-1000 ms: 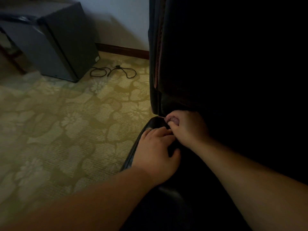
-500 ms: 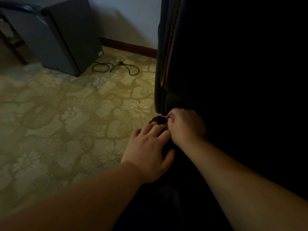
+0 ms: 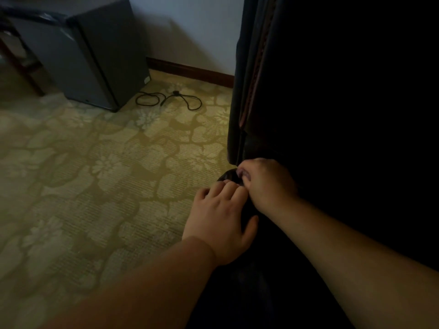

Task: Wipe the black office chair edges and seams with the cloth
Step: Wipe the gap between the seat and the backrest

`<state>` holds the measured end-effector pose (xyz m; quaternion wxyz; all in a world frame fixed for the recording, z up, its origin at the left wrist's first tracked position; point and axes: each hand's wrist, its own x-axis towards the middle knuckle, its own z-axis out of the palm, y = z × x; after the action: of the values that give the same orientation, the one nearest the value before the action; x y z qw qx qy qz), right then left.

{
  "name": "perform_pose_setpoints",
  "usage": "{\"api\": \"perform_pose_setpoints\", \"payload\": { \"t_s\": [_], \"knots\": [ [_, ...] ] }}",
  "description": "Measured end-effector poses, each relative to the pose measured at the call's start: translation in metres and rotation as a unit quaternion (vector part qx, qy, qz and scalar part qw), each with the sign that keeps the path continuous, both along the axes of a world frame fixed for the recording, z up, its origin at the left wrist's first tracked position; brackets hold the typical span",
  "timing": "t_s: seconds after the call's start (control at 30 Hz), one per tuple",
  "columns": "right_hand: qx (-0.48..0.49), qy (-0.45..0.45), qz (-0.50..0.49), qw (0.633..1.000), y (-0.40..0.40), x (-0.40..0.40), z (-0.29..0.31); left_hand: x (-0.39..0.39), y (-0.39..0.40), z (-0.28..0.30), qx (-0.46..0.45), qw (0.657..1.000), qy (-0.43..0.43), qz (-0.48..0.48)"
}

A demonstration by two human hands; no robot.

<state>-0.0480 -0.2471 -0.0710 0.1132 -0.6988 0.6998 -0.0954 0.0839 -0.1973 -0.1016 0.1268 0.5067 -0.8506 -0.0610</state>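
The black office chair [image 3: 332, 91] fills the right side, very dark, with its back edge upright beside the carpet. A rounded glossy black edge [image 3: 226, 176] of the chair shows just beyond my fingers. My left hand [image 3: 221, 222] rests flat on that edge, fingers fairly straight and thumb spread. My right hand [image 3: 268, 184] is curled at the seam where this edge meets the back. A small purplish bit, seemingly the cloth [image 3: 241, 173], is pinched at its fingertips. The rest of the cloth is hidden.
Patterned yellow-green carpet [image 3: 95, 186] covers the floor to the left. A grey cabinet [image 3: 90, 55] stands at the back left, with a black cable [image 3: 168, 100] lying beside it. A dark baseboard [image 3: 190, 70] runs along the wall.
My left hand has slid forward along the rounded edge toward my right hand, covering more of it. My right hand stays curled at the seam. The view has shifted slightly.
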Motion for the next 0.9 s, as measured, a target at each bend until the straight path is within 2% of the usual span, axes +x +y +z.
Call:
{"api": "perform_pose_setpoints", "payload": {
  "t_s": [0.5,0.7,0.9],
  "knots": [
    [0.002,0.010,-0.005,1.000,-0.005,0.009,-0.002,-0.002,-0.001,-0.004,0.001,1.000,0.016,0.008],
    [0.002,0.013,-0.035,0.999,0.018,-0.003,0.002,-0.003,-0.001,-0.003,-0.019,1.000,0.018,0.008],
    [0.040,0.032,-0.072,0.996,0.028,-0.029,0.008,-0.006,-0.003,-0.005,-0.031,0.999,0.016,0.006]
  ]
}}
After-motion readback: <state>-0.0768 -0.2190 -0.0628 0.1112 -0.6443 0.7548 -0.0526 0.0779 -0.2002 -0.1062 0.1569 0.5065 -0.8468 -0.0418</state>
